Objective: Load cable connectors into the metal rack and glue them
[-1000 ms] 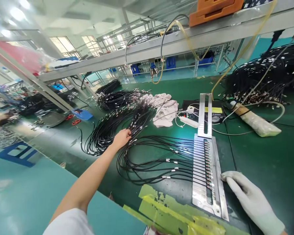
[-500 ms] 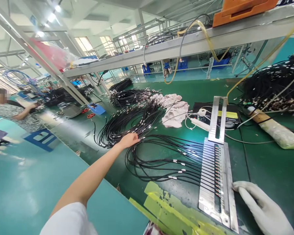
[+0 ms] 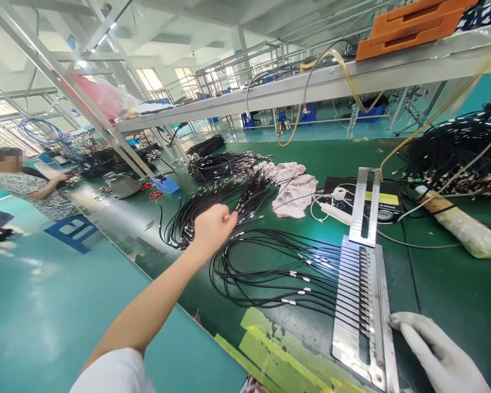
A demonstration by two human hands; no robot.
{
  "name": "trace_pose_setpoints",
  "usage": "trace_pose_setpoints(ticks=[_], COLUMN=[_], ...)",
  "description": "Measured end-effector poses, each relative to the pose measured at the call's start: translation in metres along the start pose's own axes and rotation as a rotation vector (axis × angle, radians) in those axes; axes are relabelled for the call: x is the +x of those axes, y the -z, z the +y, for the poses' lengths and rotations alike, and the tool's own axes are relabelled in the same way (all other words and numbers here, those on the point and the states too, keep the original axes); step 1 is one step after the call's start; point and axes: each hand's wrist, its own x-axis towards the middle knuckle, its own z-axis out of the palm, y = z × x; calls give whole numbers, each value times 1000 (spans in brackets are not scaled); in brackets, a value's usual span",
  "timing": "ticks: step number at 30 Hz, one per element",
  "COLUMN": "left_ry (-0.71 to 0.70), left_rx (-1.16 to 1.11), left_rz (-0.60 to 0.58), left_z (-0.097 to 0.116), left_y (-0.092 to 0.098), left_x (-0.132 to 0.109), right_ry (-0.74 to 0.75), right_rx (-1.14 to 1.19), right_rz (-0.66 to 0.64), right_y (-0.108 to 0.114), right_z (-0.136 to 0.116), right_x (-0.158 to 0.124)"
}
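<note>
My left hand [image 3: 215, 228], bare and closed in a fist, is in front of a large bundle of black cables [image 3: 180, 210] on the green bench. Whatever its fingers hold, if anything, is hidden. To the right lies a slotted metal jig [image 3: 349, 305] with several black cables [image 3: 265, 240] laid side by side in its grooves. Their stripped ends, with small coloured wires, line up along the jig's bar. My right hand [image 3: 437, 349], in a white glove, has its thumb and forefinger closed at the jig's right edge.
Behind the jig stands a black control box [image 3: 387, 207] with a white handpiece [image 3: 335, 212]. A crumpled cloth [image 3: 292, 191] lies beyond the cables. More cables [image 3: 454, 147] pile up at right. Yellow tape [image 3: 270, 344] covers the front edge. A person [image 3: 28, 180] works at far left.
My left hand has risen a little and turned from reaching at the cable ends into a fist. My right hand stays at the jig's edge. The view has shifted slightly.
</note>
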Motion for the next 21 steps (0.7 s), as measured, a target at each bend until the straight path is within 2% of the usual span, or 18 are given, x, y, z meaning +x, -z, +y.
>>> trace_pose_setpoints(ticks=[2, 3, 4, 6, 7, 8, 9, 10, 11, 12, 16, 18, 21], left_ry=[-191, -308, -454, -812, -908, -892, -785, -580, -281, -159, 134, 273, 426], left_rx=[-44, -106, -201, -438, -520, -552, -537, -472, -363, -306, -167, -116, -85], left_rz=[-17, -117, -252, -634, -753, -806, -787, -704, -587, -528, -392, -375, -416], left_z=[33, 47, 58, 71, 72, 69, 64, 56, 47, 36, -5, -19, -31], left_y=[25, 36, 45, 53, 50, 43, 32, 18, 2, -14, -65, -82, -103], left_x=[-41, -63, -84, -115, -121, -120, -112, -97, -76, -52, 38, 63, 78], right_ry=[6, 11, 17, 29, 33, 36, 41, 48, 66, 102, 426, 626, 835], right_rx=[-3, -3, -5, -9, -8, -6, -6, -9, -20, -41, -250, -365, -464], right_rz=[-5, -13, -16, -14, -14, -13, -19, -23, -21, -4, 71, 5, -93], right_y=[0, -1, -1, 0, 0, 1, 2, 2, 3, 2, -10, -23, -39], right_z=[2, 3, 2, 0, -1, -3, -4, -6, -8, -10, -25, -36, -49], right_x=[0, 0, 0, 1, 1, 2, 2, 2, 1, 0, -17, -26, -31])
